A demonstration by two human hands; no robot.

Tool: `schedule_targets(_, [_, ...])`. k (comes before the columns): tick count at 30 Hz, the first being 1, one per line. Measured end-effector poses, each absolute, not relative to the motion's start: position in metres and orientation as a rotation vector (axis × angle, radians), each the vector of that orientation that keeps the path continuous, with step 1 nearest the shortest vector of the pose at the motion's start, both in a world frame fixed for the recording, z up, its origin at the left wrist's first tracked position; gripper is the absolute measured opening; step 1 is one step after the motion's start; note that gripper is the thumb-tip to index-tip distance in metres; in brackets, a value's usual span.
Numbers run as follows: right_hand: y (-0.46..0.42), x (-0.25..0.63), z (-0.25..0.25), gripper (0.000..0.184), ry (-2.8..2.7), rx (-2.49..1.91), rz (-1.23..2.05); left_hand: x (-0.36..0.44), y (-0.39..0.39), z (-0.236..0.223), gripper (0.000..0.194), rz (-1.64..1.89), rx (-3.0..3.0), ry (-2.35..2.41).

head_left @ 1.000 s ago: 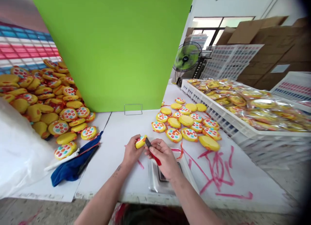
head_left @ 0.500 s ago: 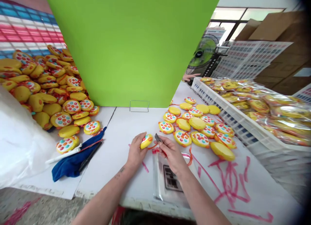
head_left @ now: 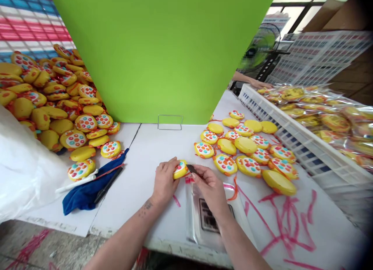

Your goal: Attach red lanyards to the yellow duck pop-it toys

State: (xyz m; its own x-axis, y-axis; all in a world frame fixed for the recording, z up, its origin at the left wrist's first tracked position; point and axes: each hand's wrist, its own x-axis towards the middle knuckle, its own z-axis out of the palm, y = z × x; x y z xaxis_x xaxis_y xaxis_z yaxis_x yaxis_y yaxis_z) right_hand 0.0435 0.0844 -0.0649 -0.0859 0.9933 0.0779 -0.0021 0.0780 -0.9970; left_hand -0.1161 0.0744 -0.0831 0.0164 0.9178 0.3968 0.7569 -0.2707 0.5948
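My left hand is closed round a small yellow round toy with coloured dots, held just above the white table. My right hand pinches a small dark blade tool with a red handle, its tip against the toy's right edge. Both hands meet over the near middle of the table. Under my right hand lies a stack of clear plastic bags with a barcode label.
A heap of the same yellow toys fills the left; several more lie to the right. A white crate of bagged toys stands at right. A green panel rises behind. A blue cloth lies left. Another person's hand shows behind the crate.
The view has shifted. My hands have come together again, the blade tip back against the toy after parting a little half a second ago.
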Motion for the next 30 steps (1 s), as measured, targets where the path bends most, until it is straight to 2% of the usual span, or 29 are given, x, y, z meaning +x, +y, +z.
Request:
schedule_targets(2, [0.082,0.044,-0.064,0.024,-1.398,-1.165,1.120,-0.118,0.074,-0.082,0.047,1.023,2.135,1.833])
schedule_targets(5, [0.082,0.043,-0.065,0.024,-1.438,-1.217,1.086,-0.118,0.074,-0.082,0.049,0.921,2.180,1.924])
schedule_targets(13, [0.089,0.043,-0.071,0.032,-1.154,-1.132,1.446,-0.115,0.077,-0.090,0.044,1.053,2.107,1.690])
schedule_targets(22, [0.087,0.042,-0.063,0.035,-1.108,-1.148,1.498,-0.116,0.078,-0.092,0.049,1.072,2.026,1.664])
schedule_targets(26, [0.088,0.043,-0.069,0.034,-1.202,-1.177,1.408,-0.117,0.079,-0.092,0.048,1.099,2.051,1.691])
schedule_targets(30, [0.087,0.045,-0.071,0.024,-1.435,-1.247,1.117,-0.118,0.080,-0.094,0.051,1.075,2.121,1.736])
